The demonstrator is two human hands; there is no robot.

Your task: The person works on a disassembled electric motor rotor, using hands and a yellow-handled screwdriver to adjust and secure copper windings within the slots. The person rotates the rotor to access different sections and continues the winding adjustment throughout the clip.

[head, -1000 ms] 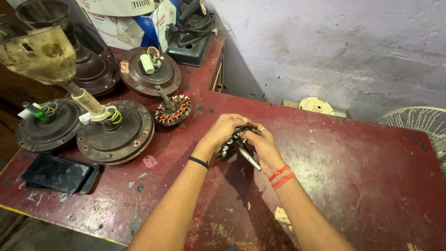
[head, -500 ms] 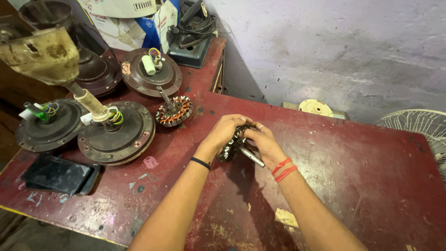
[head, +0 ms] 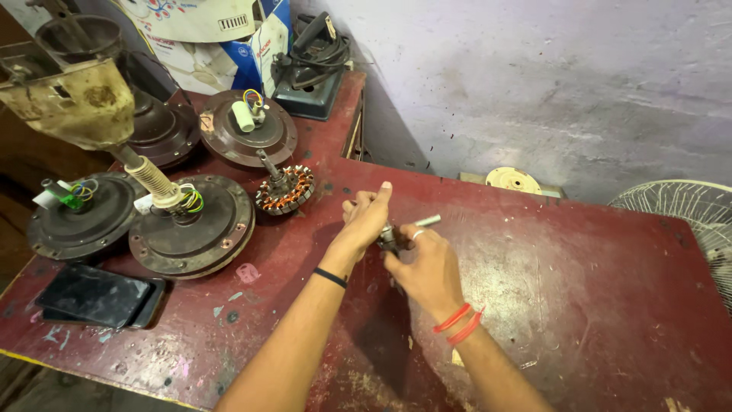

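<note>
Fan motor housings stand left on the table; a stator behind them; a phone in front.

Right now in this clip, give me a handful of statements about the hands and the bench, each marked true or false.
1. Both hands meet on a small metal part with a shaft above the red table. True.
2. The left hand has a black band at the wrist. True.
3. The right hand wears a blue glove. False: it is bare, with red bands at the wrist.
4. A copper-wound stator lies left of the hands. True.
5. The dark phone lies under the right hand. False: it lies at the table's near left corner, apart from both hands.
</note>
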